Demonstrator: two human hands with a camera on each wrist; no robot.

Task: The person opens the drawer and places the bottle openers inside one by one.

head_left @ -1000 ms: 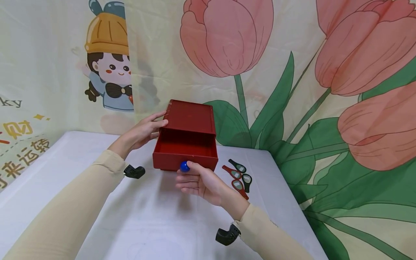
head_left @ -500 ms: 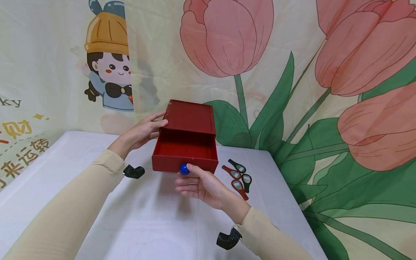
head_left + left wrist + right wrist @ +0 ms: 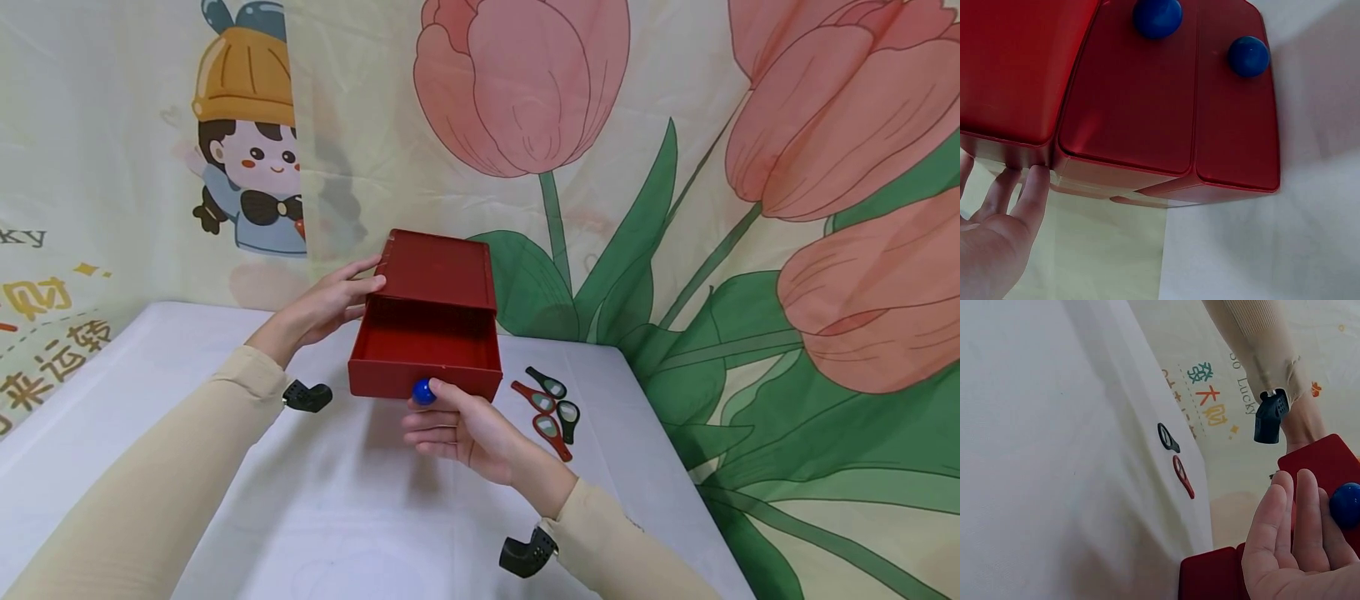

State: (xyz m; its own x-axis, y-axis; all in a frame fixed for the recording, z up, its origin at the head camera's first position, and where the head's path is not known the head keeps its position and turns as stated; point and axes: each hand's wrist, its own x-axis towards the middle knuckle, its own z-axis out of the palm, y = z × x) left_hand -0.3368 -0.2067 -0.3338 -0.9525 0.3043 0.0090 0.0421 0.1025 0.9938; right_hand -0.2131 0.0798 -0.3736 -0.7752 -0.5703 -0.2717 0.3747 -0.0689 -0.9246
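A red drawer cabinet [image 3: 442, 267] stands at the table's far middle, its top drawer [image 3: 435, 337] pulled out and bare inside. In the head view my right hand [image 3: 472, 429] pinches the drawer's blue knob [image 3: 423, 392] between thumb and index finger; the other fingers stretch out below it. My left hand [image 3: 326, 304] holds the cabinet's left side, thumb near the top edge. In the left wrist view, fingertips of the left hand [image 3: 1004, 231] touch the side of the top tier. Two lower drawer fronts show there, each with a blue knob [image 3: 1249, 56].
Right of the cabinet lie several small red and dark pieces with pale oval windows, including a red one [image 3: 551, 433] and a dark one [image 3: 570, 419]. A white cloth covers the table [image 3: 322, 517]. A printed curtain [image 3: 360, 125] hangs close behind.
The top drawer has come slightly farther toward me, with my right hand on its knob. My left hand keeps its place on the cabinet.
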